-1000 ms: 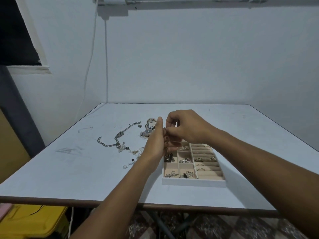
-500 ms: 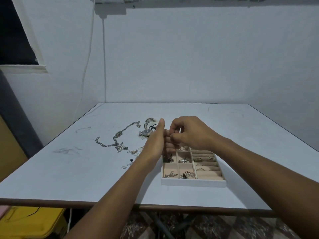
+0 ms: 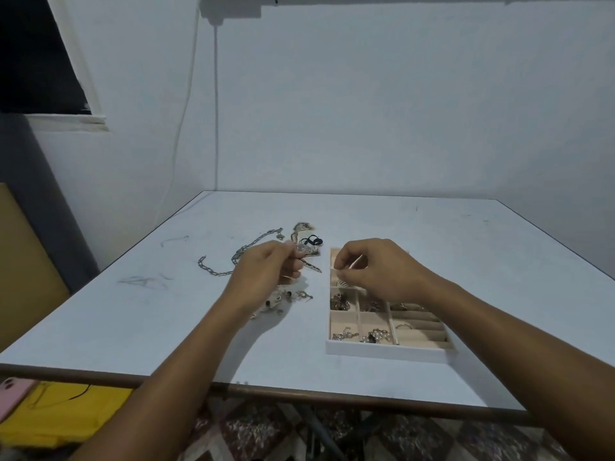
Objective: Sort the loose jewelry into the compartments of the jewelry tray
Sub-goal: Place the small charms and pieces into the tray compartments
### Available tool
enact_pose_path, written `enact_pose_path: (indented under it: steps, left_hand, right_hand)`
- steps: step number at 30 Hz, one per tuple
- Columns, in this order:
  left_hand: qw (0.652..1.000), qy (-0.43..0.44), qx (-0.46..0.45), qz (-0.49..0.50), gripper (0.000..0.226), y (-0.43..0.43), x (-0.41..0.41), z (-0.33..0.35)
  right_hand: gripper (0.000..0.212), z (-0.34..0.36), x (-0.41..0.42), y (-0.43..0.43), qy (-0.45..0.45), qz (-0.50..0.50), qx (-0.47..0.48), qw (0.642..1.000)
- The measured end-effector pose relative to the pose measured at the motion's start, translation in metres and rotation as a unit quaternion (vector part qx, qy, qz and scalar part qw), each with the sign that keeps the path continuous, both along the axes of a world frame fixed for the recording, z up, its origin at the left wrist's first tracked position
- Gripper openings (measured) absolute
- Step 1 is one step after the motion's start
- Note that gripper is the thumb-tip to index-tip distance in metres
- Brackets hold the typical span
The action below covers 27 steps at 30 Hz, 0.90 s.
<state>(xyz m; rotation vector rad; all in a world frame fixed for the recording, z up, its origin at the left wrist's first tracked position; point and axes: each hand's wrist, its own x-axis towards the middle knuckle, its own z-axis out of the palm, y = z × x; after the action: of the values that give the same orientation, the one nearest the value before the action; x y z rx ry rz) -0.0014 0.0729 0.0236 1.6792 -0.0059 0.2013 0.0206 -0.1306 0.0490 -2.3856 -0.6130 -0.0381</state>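
Note:
A white jewelry tray with beige compartments lies on the table, right of centre, with small pieces in several sections. My right hand hovers over the tray's far compartments and pinches a tiny pale piece between thumb and forefinger. My left hand is above the loose pile to the tray's left, its fingers curled round a small silvery piece. A long silver chain trails leftward from the pile. A black-banded item lies just beyond my left hand.
The white table ends at a brown front edge near me and meets the wall at the back. A yellow bin and a pink phone sit below the table's left corner. A cable hangs down the wall.
My hands were together above the tray's left edge; they have separated. The left hand moved left over the loose pile, the right hand moved over the tray's far compartments.

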Motion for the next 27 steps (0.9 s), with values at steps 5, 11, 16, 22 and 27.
enact_pose_path:
  steps: [5,11,16,22,27]
  left_hand:
    - [0.986,-0.025,0.149,0.072,0.024,0.046,-0.009,-0.011]
    - [0.96,-0.032,0.261,0.094,0.019,0.064,-0.016,-0.021]
    - [0.954,-0.045,0.283,0.083,0.016,0.061,-0.016,-0.021]
    - [0.951,-0.057,0.297,0.064,0.013,0.046,-0.012,-0.02]
    - [0.95,-0.061,0.302,0.045,0.021,0.035,-0.004,-0.016]
  right_hand:
    - [0.009,-0.002,0.011,0.027,0.009,0.041,-0.08,0.996]
    - [0.027,-0.005,0.02,0.063,0.01,0.075,-0.216,0.974]
    - [0.017,-0.005,0.024,0.075,0.016,0.078,-0.254,0.964]
    - [0.012,-0.006,0.024,0.072,0.019,0.09,-0.244,0.966]
    - [0.012,0.001,0.026,0.066,0.011,0.086,-0.229,0.97]
